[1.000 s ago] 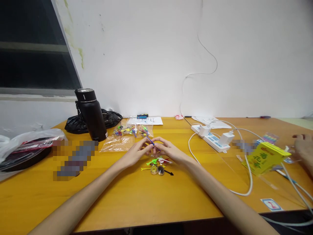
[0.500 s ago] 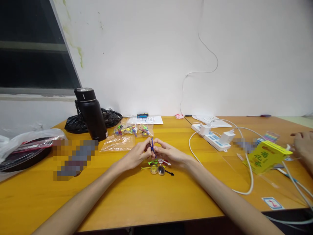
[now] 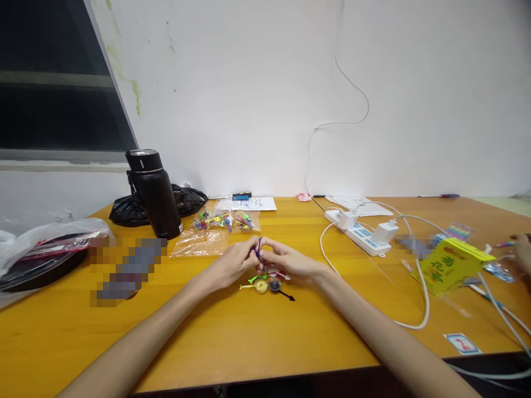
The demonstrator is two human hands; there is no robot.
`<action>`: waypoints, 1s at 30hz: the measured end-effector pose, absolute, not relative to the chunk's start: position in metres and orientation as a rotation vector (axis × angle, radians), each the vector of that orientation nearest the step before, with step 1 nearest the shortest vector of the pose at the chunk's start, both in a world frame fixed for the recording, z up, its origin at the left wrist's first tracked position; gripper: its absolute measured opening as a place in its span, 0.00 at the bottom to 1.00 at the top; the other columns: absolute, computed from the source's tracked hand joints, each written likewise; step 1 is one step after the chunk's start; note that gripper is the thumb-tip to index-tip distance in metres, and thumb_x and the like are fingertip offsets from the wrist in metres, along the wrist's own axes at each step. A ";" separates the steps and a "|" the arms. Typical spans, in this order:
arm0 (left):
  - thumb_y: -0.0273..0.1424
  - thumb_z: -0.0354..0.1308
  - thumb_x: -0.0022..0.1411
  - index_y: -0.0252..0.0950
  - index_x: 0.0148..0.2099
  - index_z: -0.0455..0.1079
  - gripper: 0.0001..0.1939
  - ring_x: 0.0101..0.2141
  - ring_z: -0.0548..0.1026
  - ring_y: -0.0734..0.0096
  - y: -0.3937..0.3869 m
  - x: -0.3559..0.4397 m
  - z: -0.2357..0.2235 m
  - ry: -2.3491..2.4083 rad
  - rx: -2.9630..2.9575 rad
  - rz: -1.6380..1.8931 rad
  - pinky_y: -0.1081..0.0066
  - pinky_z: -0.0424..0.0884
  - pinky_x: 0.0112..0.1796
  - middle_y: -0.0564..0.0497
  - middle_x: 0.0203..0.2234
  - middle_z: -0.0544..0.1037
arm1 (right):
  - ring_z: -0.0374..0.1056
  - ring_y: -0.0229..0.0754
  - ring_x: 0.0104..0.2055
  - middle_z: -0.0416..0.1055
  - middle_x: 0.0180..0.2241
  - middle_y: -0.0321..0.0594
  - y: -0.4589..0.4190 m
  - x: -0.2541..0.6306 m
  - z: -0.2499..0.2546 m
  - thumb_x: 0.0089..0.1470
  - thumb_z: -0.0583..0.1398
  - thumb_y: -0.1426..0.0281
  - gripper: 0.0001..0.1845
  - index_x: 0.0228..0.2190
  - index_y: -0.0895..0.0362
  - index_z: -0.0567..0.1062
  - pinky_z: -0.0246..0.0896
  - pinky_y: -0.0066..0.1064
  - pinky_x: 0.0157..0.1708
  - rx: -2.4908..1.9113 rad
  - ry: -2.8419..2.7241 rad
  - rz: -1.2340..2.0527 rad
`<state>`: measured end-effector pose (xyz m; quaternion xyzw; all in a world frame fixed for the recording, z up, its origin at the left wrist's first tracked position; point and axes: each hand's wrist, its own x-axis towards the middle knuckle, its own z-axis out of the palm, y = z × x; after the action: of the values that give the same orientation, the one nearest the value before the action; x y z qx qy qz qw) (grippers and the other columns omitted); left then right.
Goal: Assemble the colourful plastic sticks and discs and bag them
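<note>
Between the fingertips of both hands is a small, thin blue plastic piece point(image 3: 259, 250), held just above the table. My left hand point(image 3: 236, 261) pinches it from the left, and my right hand point(image 3: 286, 260) from the right. The fingers hide part of its shape. Directly below lie a yellow piece with a round, clear-edged end point(image 3: 261, 285) and a black arrow-tipped piece with a similar round end point(image 3: 274, 284). A green piece point(image 3: 257, 278) and a red-and-white arrow-shaped piece point(image 3: 280, 275) are partly covered by my hands.
Clear bags of colourful pieces point(image 3: 213, 220) lie beyond my hands, near a black bottle point(image 3: 152, 193). To the right are a white power strip point(image 3: 360, 235), looping cables and a yellow box point(image 3: 452, 265). Another person's hand point(image 3: 523, 251) shows at the right edge.
The blue piece has turned and tilted slightly between my fingertips; both hands keep their place. The round-ended pieces below have shifted a little. The other person's hand has moved rightward.
</note>
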<state>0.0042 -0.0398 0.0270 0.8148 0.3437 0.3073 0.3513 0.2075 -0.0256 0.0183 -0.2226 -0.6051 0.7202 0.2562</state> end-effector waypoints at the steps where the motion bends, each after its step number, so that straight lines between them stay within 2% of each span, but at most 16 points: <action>1: 0.31 0.46 0.69 0.39 0.39 0.60 0.05 0.32 0.76 0.68 -0.040 0.004 0.027 0.887 2.105 0.792 0.70 0.67 0.36 0.54 0.30 0.78 | 0.58 0.29 0.22 0.70 0.33 0.34 -0.026 0.207 0.019 0.60 0.63 0.52 0.20 0.43 0.52 0.66 0.44 0.21 0.16 -0.606 -1.658 1.946; 5: 0.29 0.45 0.68 0.38 0.37 0.61 0.06 0.28 0.71 0.71 -0.037 0.000 0.025 0.970 2.142 0.816 0.71 0.63 0.33 0.55 0.26 0.74 | 0.55 0.30 0.22 0.67 0.31 0.32 -0.024 0.208 0.020 0.59 0.64 0.53 0.20 0.42 0.52 0.66 0.45 0.22 0.18 -0.587 -1.633 1.968; 8: 0.31 0.46 0.68 0.38 0.34 0.61 0.09 0.25 0.65 0.72 -0.032 -0.006 0.022 1.012 2.151 0.887 0.70 0.60 0.31 0.57 0.22 0.67 | 0.59 0.32 0.26 0.63 0.28 0.31 -0.016 0.210 0.019 0.57 0.67 0.55 0.20 0.39 0.54 0.67 0.55 0.25 0.26 -0.552 -1.527 1.909; 11: 0.34 0.44 0.70 0.38 0.36 0.62 0.10 0.26 0.67 0.72 -0.026 -0.006 0.017 0.897 1.903 1.024 0.69 0.65 0.33 0.56 0.26 0.66 | 0.62 0.34 0.31 0.64 0.27 0.31 -0.005 0.211 0.016 0.55 0.68 0.56 0.20 0.40 0.56 0.72 0.59 0.28 0.36 -0.609 -1.435 1.700; 13: 0.37 0.45 0.69 0.38 0.39 0.64 0.10 0.27 0.68 0.72 -0.022 -0.003 0.016 0.822 1.644 1.067 0.69 0.67 0.32 0.54 0.29 0.68 | 0.63 0.34 0.31 0.67 0.27 0.31 0.000 0.213 0.014 0.53 0.69 0.56 0.22 0.42 0.56 0.73 0.61 0.30 0.39 -0.688 -1.371 1.581; 18: 0.37 0.54 0.63 0.36 0.40 0.66 0.10 0.27 0.66 0.76 -0.020 0.001 0.017 0.805 1.212 1.101 0.74 0.63 0.28 0.51 0.34 0.70 | 0.71 0.38 0.35 0.75 0.29 0.35 0.005 0.217 0.015 0.49 0.71 0.57 0.21 0.39 0.55 0.73 0.67 0.34 0.44 -0.821 -1.269 1.442; 21: 0.36 0.58 0.60 0.36 0.41 0.66 0.10 0.27 0.66 0.77 -0.021 0.002 0.020 0.834 1.172 1.101 0.76 0.60 0.27 0.53 0.31 0.68 | 0.74 0.40 0.36 0.78 0.32 0.39 0.006 0.218 0.016 0.49 0.70 0.57 0.21 0.39 0.56 0.74 0.68 0.37 0.46 -0.848 -1.338 1.380; 25: 0.41 0.61 0.60 0.38 0.42 0.65 0.15 0.25 0.65 0.78 -0.022 0.004 0.020 0.876 1.242 1.089 0.76 0.59 0.26 0.55 0.30 0.67 | 0.74 0.40 0.36 0.79 0.33 0.42 0.007 0.217 0.014 0.51 0.68 0.54 0.21 0.39 0.57 0.76 0.69 0.38 0.45 -0.848 -1.522 1.312; 30: 0.44 0.57 0.65 0.38 0.41 0.64 0.15 0.22 0.61 0.78 -0.018 -0.001 0.015 0.932 1.543 1.099 0.75 0.58 0.25 0.58 0.25 0.62 | 0.75 0.41 0.37 0.80 0.34 0.42 0.005 0.215 0.010 0.56 0.65 0.54 0.20 0.42 0.56 0.73 0.69 0.38 0.46 -0.842 -1.657 1.247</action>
<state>-0.0005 -0.0176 0.0153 0.6361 0.3841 0.4530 0.4926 0.2148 0.0053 0.0101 -0.3385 -0.6660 0.5012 0.4367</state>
